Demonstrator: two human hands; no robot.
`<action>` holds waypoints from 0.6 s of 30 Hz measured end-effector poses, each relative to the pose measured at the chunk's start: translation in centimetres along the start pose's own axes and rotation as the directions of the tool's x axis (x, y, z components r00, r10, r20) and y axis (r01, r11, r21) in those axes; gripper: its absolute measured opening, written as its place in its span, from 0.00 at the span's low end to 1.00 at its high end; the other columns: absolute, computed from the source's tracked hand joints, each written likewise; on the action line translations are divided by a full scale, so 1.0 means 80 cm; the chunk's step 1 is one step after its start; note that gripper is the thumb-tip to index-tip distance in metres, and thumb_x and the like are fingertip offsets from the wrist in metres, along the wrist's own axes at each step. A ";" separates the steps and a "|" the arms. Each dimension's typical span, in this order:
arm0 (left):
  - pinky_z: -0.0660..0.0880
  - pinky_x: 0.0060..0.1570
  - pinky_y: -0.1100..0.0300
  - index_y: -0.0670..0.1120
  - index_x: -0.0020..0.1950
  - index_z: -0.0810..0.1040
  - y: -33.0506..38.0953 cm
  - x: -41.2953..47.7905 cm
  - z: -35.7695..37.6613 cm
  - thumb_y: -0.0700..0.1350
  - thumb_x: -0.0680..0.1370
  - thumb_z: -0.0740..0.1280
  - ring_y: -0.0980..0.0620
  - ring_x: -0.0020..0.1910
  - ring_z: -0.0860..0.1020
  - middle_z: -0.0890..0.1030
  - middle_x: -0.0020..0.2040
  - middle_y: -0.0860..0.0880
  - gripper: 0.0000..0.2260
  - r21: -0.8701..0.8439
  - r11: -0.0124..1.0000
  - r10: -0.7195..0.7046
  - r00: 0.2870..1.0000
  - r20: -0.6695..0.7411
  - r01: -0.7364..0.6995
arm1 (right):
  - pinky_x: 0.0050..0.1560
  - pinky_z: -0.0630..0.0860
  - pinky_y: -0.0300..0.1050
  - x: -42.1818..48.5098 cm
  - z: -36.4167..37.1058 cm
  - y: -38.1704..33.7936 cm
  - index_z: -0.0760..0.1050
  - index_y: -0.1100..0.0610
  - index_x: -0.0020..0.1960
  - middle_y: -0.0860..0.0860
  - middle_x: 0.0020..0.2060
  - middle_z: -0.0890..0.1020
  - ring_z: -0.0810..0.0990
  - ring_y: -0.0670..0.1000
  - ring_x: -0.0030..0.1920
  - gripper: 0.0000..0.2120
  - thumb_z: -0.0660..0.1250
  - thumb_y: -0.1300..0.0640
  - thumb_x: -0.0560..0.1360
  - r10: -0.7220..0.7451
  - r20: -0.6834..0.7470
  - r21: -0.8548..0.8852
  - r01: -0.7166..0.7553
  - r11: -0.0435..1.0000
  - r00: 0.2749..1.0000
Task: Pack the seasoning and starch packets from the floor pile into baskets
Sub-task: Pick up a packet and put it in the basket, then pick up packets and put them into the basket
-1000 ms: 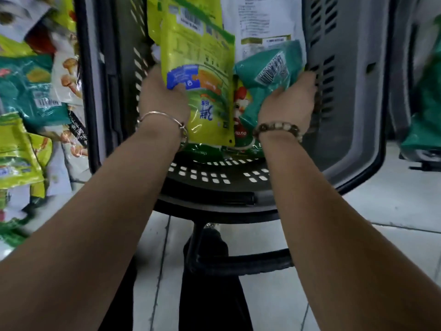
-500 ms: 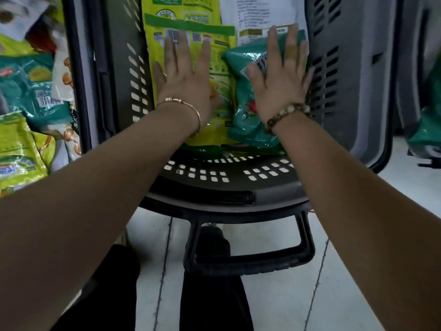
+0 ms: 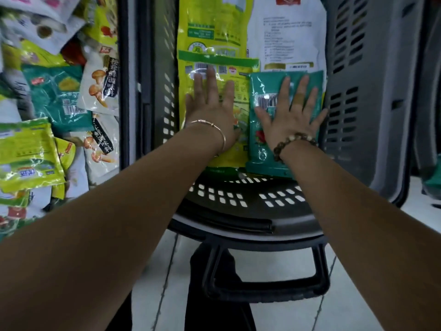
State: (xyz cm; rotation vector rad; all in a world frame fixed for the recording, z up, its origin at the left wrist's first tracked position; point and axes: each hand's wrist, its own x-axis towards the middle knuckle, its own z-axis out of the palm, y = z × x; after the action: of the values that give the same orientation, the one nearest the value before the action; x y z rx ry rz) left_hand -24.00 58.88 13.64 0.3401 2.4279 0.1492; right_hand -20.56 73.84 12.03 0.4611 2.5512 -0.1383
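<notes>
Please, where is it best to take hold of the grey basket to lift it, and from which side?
Probably the black handle, at its cross bar. It sticks out at the near end of the basket, an open loop with floor showing through, so there is room to curl round it from the near side.

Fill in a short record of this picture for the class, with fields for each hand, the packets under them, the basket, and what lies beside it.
Left hand: flat, fingers straight, pressing the yellow-green packet
Right hand: flat, fingers spread, pressing the teal packet
Packets: side by side inside the basket, the teal one on the right; a white packet lies beyond it
Basket: dark grey, slotted walls, handle nearest the person
Floor pile: mixed packets, left of the basket
</notes>
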 end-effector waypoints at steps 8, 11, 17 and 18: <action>0.64 0.66 0.60 0.44 0.69 0.70 -0.044 -0.075 -0.078 0.41 0.78 0.62 0.46 0.68 0.69 0.67 0.71 0.43 0.19 -0.624 0.723 0.079 0.933 -0.351 -0.296 | 0.70 0.59 0.54 -0.024 -0.032 -0.066 0.59 0.59 0.74 0.61 0.71 0.64 0.63 0.59 0.70 0.32 0.54 0.42 0.75 0.050 -0.308 0.457 0.101 0.884 0.950; 0.71 0.59 0.60 0.43 0.62 0.76 -0.082 -0.115 -0.097 0.40 0.75 0.61 0.51 0.57 0.76 0.76 0.61 0.45 0.17 -0.728 0.567 -0.069 0.858 -0.508 -0.386 | 0.61 0.61 0.36 -0.040 -0.056 -0.121 0.65 0.63 0.70 0.60 0.66 0.70 0.69 0.58 0.66 0.28 0.57 0.48 0.74 0.026 -0.426 0.569 0.246 0.785 0.904; 0.69 0.39 0.72 0.49 0.56 0.78 -0.205 -0.149 -0.098 0.40 0.74 0.61 0.66 0.36 0.74 0.78 0.49 0.52 0.13 -0.885 0.359 -0.462 0.767 -0.446 -0.298 | 0.59 0.72 0.40 -0.077 -0.106 -0.259 0.69 0.64 0.65 0.57 0.61 0.75 0.74 0.54 0.62 0.22 0.59 0.52 0.76 -0.112 -0.588 0.604 0.527 0.598 0.801; 0.70 0.39 0.70 0.48 0.55 0.78 -0.230 -0.152 -0.093 0.38 0.75 0.62 0.67 0.35 0.74 0.79 0.49 0.53 0.12 -0.900 0.335 -0.520 0.741 -0.424 -0.279 | 0.60 0.73 0.47 -0.085 -0.108 -0.285 0.69 0.64 0.64 0.57 0.60 0.76 0.74 0.54 0.61 0.22 0.58 0.52 0.75 -0.151 -0.605 0.584 0.564 0.583 0.782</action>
State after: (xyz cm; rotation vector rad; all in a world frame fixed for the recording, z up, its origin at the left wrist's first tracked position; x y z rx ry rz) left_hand -23.49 37.70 23.20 -0.6015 2.4584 1.8579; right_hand -27.42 52.10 23.09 0.2328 2.9740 -1.4701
